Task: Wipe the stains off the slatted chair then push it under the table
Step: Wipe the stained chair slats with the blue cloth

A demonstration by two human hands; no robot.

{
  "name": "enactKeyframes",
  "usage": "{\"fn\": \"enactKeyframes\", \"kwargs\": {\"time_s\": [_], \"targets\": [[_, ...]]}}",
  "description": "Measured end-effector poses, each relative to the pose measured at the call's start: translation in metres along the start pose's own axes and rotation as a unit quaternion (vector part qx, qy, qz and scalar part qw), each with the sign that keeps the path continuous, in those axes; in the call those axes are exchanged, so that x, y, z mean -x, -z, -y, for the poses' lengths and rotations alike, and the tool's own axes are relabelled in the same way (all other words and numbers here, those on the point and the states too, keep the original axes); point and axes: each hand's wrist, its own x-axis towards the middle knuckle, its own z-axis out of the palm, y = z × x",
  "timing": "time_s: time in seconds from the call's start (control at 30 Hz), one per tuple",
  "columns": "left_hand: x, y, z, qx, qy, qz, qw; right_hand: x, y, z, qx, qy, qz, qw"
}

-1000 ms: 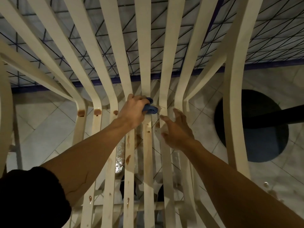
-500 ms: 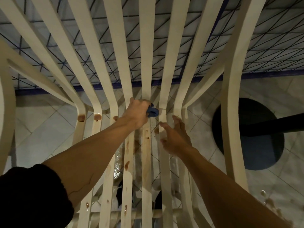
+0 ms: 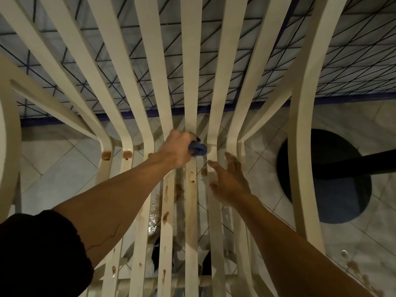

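Note:
The cream slatted chair [image 3: 190,221] fills the view from above, its back slats fanning upward and its seat slats running toward me. Brown stains [image 3: 165,218] dot several seat slats and the bend at the left. My left hand [image 3: 179,148] grips a bunched blue cloth [image 3: 198,148] and presses it on a middle slat where seat meets back. My right hand [image 3: 228,181] rests with fingers spread on the slats just right of it.
A glass-topped table with a dark grid pattern [image 3: 214,67] lies beyond the chair back. Its round black base [image 3: 325,176] stands on the pale tiled floor at the right. Brown drips mark the floor [image 3: 353,266] at lower right.
My left hand with the cloth has shifted slightly along the bend of the middle slats. My right hand has stayed on the slats, barely moved.

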Motion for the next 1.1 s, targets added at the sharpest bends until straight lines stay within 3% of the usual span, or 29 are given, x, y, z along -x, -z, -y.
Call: {"fn": "enactKeyframes", "kwargs": {"time_s": [0.1, 0.3, 0.5, 0.7, 0.97, 1.1], "targets": [[0.005, -0.002, 0.003, -0.016, -0.031, -0.009, 0.999, 0.0, -0.001, -0.001, -0.001, 0.001, 0.0, 1.0], [0.003, 0.009, -0.002, -0.026, -0.009, 0.079, 0.997, 0.001, -0.001, 0.0, 0.002, -0.001, -0.005, 1.0], [0.0, 0.005, -0.008, -0.052, -0.043, 0.031, 0.997, -0.001, -0.003, -0.001, -0.001, -0.001, -0.009, 1.0], [-0.001, 0.007, -0.003, -0.014, -0.015, 0.101, 0.995, 0.0, -0.002, -0.002, -0.001, 0.001, -0.005, 1.0], [0.004, 0.002, 0.01, -0.049, -0.125, 0.031, 0.99, 0.001, -0.003, -0.002, -0.002, 0.007, -0.004, 1.0], [0.001, 0.012, 0.006, -0.036, -0.048, 0.096, 0.994, 0.001, -0.001, -0.002, -0.001, 0.009, 0.0, 1.0]]}}
